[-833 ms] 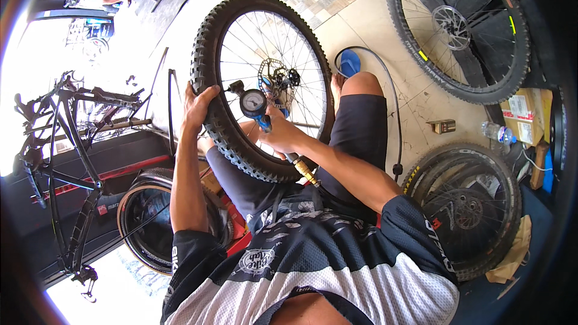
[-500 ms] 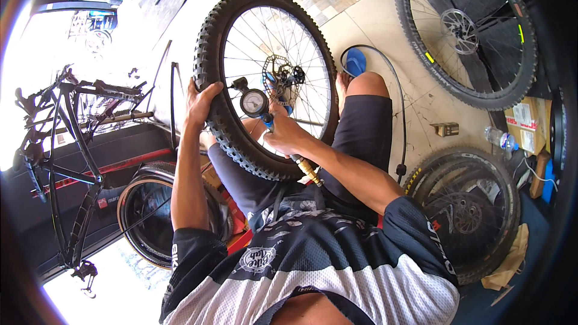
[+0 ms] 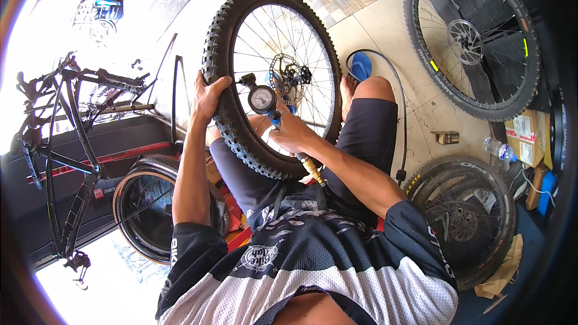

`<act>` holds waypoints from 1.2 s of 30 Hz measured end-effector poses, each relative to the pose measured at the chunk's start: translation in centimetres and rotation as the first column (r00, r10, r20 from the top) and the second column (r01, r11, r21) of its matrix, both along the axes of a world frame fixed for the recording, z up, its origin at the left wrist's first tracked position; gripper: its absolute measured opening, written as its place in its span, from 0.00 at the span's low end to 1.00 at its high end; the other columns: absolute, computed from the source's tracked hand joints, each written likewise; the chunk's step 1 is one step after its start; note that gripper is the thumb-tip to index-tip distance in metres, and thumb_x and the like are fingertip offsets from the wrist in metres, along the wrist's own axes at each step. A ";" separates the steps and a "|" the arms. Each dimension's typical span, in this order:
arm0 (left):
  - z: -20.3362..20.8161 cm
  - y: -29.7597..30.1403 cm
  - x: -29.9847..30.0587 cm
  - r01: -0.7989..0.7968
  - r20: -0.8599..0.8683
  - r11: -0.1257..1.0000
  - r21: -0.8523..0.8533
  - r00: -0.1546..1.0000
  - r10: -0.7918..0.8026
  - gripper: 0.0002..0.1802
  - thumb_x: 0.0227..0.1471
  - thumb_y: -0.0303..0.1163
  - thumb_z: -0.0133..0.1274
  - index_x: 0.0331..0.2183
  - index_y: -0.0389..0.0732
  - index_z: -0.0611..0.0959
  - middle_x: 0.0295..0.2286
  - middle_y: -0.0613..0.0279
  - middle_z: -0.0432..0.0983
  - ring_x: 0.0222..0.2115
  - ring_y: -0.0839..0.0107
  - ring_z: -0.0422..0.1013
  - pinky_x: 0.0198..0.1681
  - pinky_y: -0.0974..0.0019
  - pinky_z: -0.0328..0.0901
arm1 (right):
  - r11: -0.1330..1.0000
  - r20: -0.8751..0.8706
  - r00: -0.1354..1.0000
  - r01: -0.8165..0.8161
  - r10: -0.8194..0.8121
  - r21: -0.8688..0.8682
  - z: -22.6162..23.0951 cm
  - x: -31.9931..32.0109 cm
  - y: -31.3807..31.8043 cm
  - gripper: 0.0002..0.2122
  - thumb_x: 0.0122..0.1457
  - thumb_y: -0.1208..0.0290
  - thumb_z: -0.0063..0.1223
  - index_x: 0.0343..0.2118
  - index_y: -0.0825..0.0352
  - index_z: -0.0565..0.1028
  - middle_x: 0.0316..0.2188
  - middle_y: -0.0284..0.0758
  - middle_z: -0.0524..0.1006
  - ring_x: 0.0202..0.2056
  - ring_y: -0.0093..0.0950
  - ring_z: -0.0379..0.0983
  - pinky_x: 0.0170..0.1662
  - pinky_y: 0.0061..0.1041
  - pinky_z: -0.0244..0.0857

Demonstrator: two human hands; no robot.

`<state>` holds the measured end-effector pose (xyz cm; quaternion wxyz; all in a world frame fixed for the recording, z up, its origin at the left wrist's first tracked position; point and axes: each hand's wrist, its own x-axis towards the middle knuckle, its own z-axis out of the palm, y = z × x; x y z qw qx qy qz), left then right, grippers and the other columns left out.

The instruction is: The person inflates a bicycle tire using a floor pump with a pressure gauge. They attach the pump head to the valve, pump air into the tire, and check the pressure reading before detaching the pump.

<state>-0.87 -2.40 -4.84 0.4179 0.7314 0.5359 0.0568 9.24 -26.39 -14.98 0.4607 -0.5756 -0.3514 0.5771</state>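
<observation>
The largest thing is the bicycle wheel point(image 3: 304, 74), held in front of me, between my legs; what its lower edge rests on I cannot tell. Its knobby tyre point(image 3: 218, 39) is already on the rim all around, as far as it shows, so I judge this part as done. My left hand point(image 3: 211, 97) has its grip clamped on the tyre at the left side, the thumb lying across it. My right hand point(image 3: 293, 132) has its grip closed around the handle of the pressure gauge point(image 3: 262, 100). The brass coupling point(image 3: 313, 170) is joined below this handle. The small dark head point(image 3: 247, 80) of the gauge is at the rim, so the gauge work seems to be in progress, and removing it is not yet done. The reading is too small for me to tell.
</observation>
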 end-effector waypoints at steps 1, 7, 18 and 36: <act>0.2 -0.1 0.1 0.008 -0.004 0.999 -0.032 1.000 -0.008 0.57 0.39 0.49 0.69 0.61 0.21 0.65 0.48 0.39 0.74 0.42 0.56 0.76 0.46 0.57 0.73 | 1.000 -0.025 1.000 -0.003 0.002 -0.030 0.1 0.1 0.0 0.33 0.61 0.75 0.51 0.67 0.70 0.50 0.15 0.40 0.73 0.12 0.35 0.73 0.14 0.36 0.70; 0.2 -0.3 0.4 0.000 0.007 1.000 0.031 1.000 0.000 0.57 0.39 0.48 0.68 0.61 0.20 0.65 0.48 0.39 0.73 0.41 0.56 0.76 0.45 0.57 0.73 | 0.996 0.027 0.998 -0.059 0.061 -0.074 0.7 0.7 -0.1 0.36 0.61 0.75 0.51 0.70 0.68 0.48 0.17 0.41 0.74 0.14 0.36 0.74 0.16 0.36 0.73; 1.9 -1.7 1.5 -0.018 0.049 1.000 -0.011 0.999 0.018 0.44 0.43 0.41 0.67 0.56 0.25 0.71 0.40 0.45 0.78 0.34 0.61 0.78 0.38 0.59 0.75 | 0.994 -0.004 0.998 -0.070 0.070 -0.083 0.5 0.7 0.0 0.33 0.60 0.74 0.50 0.68 0.63 0.53 0.23 0.48 0.75 0.15 0.40 0.75 0.18 0.38 0.76; 2.2 -2.0 1.7 0.022 0.141 0.999 -0.024 0.990 -0.019 0.32 0.45 0.37 0.67 0.49 0.32 0.76 0.33 0.53 0.80 0.27 0.65 0.78 0.31 0.62 0.76 | 0.995 0.021 0.998 -0.054 0.056 -0.090 1.7 1.1 -0.2 0.29 0.62 0.72 0.51 0.65 0.68 0.54 0.18 0.42 0.74 0.13 0.36 0.74 0.16 0.36 0.71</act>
